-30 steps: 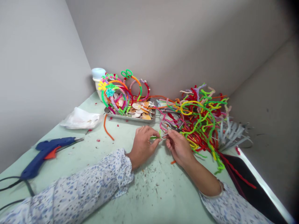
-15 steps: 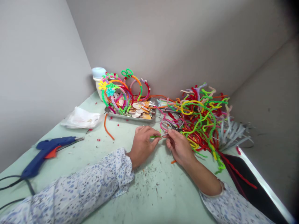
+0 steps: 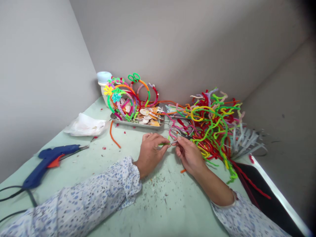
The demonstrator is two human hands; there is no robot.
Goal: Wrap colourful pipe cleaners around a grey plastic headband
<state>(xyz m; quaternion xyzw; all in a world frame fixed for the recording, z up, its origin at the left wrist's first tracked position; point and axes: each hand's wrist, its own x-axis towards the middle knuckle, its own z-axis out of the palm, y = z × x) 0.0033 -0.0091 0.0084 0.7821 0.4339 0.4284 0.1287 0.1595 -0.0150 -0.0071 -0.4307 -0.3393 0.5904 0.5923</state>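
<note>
Over the middle of the table, my left hand [image 3: 151, 151] pinches a short bit of green pipe cleaner [image 3: 164, 143] between thumb and fingers. My right hand [image 3: 190, 154] is closed just beside it, thumb and forefinger pinching a thin grey wire-like piece [image 3: 174, 142] whose end reaches toward the left fingertips. How the green and grey pieces join is mostly hidden by the fingers. Behind the hands, thin grey loops lie among pink pipe cleaners. A small orange scrap [image 3: 183, 171] rests near my right wrist.
A metal tray [image 3: 138, 124] holds shells and several colourful headbands [image 3: 134, 78]. Tangled pipe cleaners [image 3: 214, 121] heap at the right, before grey strips [image 3: 247, 141]. A blue glue gun [image 3: 53, 154], white plastic bag [image 3: 85, 125], orange pipe cleaner [image 3: 114, 138] and light-blue-lidded container [image 3: 104, 77] stand leftward.
Barely anything differs. Both hands keep their pinch in the same place, with only a slight shift at the fingertips.
</note>
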